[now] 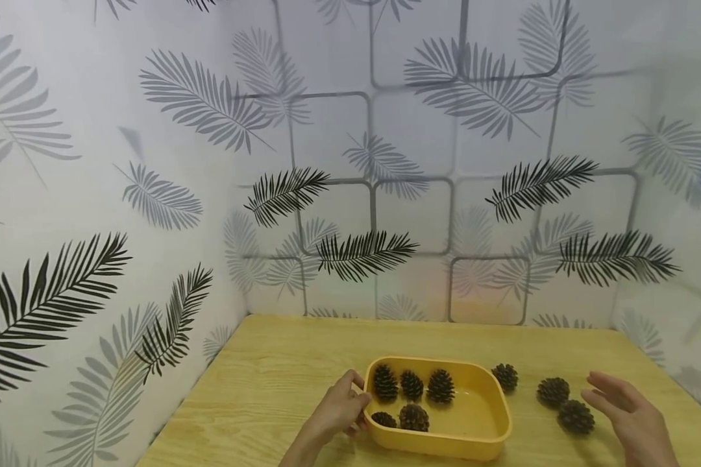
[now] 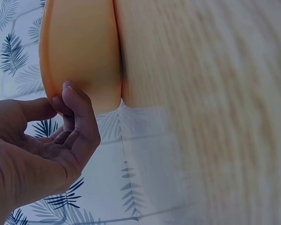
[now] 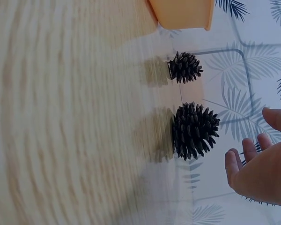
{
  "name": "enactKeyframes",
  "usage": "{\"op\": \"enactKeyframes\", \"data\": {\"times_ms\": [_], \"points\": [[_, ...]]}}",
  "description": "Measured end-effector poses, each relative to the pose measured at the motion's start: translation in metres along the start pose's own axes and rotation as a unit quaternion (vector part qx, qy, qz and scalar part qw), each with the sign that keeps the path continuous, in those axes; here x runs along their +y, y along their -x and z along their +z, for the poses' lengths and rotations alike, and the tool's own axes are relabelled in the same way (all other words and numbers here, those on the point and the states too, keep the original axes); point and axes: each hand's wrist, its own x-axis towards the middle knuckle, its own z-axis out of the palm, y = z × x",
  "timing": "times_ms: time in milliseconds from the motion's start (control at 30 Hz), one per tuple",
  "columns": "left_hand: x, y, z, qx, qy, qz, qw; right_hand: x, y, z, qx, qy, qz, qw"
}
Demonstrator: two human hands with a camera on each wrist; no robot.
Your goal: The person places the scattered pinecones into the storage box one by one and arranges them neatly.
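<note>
A yellow plastic basin (image 1: 438, 443) stands on the table with several brown pine cones (image 1: 441, 386) gathered in its left half. My left hand (image 1: 341, 405) pinches the basin's left end. In the left wrist view, that hand (image 2: 51, 136) has its thumb and fingers at the rim and outer wall. To the right of the basin lie three more pine cones: a rear one (image 1: 505, 377), a middle one (image 1: 553, 392) and a front one (image 1: 576, 416). Beside the front cone, my right hand (image 1: 631, 415) hovers with loosely bent fingers and holds nothing.
The pale yellow wood-grain table (image 1: 280, 363) reaches back to a leaf-patterned wall covering (image 1: 409, 214). A similar covering (image 1: 93, 259) rises along the table's left side.
</note>
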Motion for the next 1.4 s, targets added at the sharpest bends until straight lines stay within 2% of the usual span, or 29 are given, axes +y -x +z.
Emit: {"op": "enactKeyframes", "data": {"times_ms": [233,433,700,1400], "points": [[-0.001,-0.003,0.001,-0.001,-0.001,-0.006,1.0,0.003,-0.001,0.0,0.024,0.009,0.003,1.0],[-0.003,-0.003,0.001,-0.004,0.005,-0.012,0.9999,0.006,-0.001,-0.004,0.003,0.013,-0.003,1.0],[-0.005,-0.003,0.001,-0.001,0.005,-0.017,0.9999,0.012,-0.002,-0.009,-0.051,0.03,0.0,0.998],[-0.004,-0.005,0.002,0.006,0.007,-0.021,0.9997,0.019,-0.011,-0.012,-0.053,0.085,-0.012,0.995]]}}
